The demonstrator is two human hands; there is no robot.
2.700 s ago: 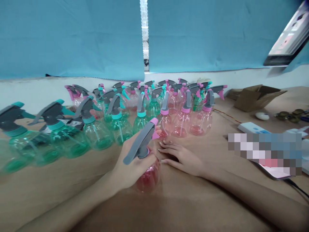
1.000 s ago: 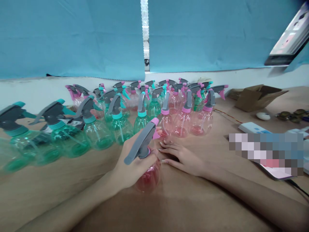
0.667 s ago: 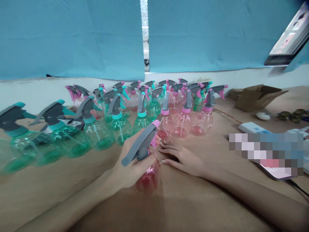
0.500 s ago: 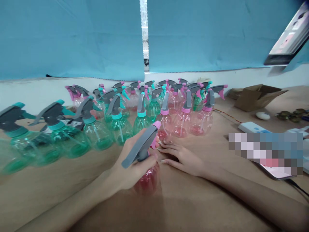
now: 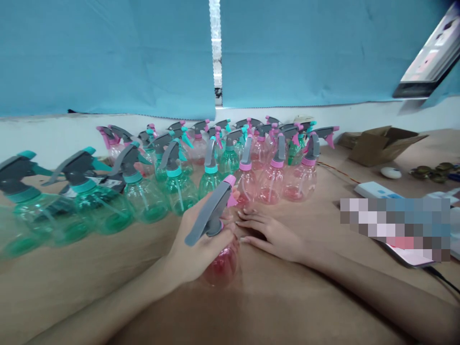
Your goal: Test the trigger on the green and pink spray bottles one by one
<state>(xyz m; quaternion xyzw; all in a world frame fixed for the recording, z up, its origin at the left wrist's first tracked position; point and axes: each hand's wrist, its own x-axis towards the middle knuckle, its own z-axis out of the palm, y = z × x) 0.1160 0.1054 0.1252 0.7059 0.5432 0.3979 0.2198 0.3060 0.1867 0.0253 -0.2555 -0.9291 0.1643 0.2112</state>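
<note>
My left hand (image 5: 201, 239) is wrapped round the neck of a pink spray bottle (image 5: 221, 266) with a grey and pink trigger head. The bottle leans slightly, its nozzle pointing away from me toward the upper right. Some of its neck is hidden by my fingers. Just to the right, my right hand (image 5: 273, 235) lies palm down on the table with fingers stretched out, close to the bottle and holding nothing. Beyond my hands stand pink spray bottles (image 5: 271, 187) at the right of the front row and green spray bottles (image 5: 145, 199) at the left.
Several more pink and green bottles crowd behind the front row. At right are an open cardboard box (image 5: 386, 146), a white power strip (image 5: 377, 190), a white oval object (image 5: 391, 172) and a blurred-out phone-like device (image 5: 413, 258). Blue curtains (image 5: 108, 57) hang behind.
The trigger head of the pink spray bottle in my left hand has tipped a little, its nozzle shifting slightly left and up. My right hand has stayed in place.
</note>
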